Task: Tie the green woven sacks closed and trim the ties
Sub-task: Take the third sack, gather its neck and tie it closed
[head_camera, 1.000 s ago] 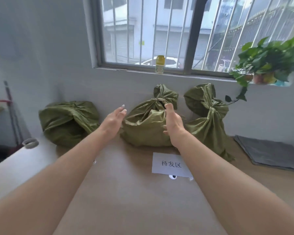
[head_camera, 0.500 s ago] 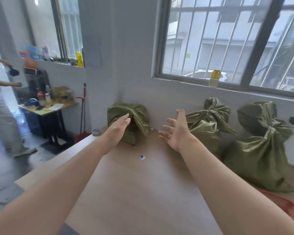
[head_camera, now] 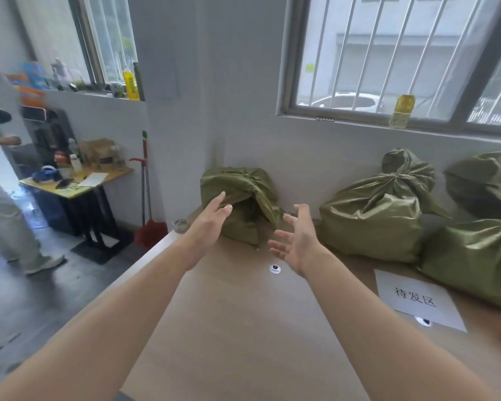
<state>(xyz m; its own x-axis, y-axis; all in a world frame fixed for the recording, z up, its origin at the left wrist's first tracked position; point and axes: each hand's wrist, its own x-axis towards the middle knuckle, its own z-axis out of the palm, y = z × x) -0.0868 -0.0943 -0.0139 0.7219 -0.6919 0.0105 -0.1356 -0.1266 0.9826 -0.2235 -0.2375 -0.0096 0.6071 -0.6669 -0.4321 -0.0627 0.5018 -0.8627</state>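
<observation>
Three green woven sacks stand along the wall at the back of the table (head_camera: 243, 328). A second ago both hands flanked the middle sack (head_camera: 382, 209), whose neck is already bunched and knotted. Since then the person has turned left, and the hands have come to the leftmost sack (head_camera: 237, 204) in the corner. That one looks untied: its mouth is only folded over and sagging, with a dark gap under the flap.

The left hand (head_camera: 211, 218) is open with its fingers straight, the tips at the sack's near upper side; I can't tell whether they touch it. The right hand (head_camera: 297, 241) is open too, palm up and fingers spread, just beside the sack, clear of it and holding nothing.

The right-hand sack (head_camera: 480, 256) is also cinched at the neck, so I'd judge two are closed and this is the last to tie. Neither hand carries a tie or cutter. A white paper label (head_camera: 417, 299) lies in front of the tied pair.
</observation>
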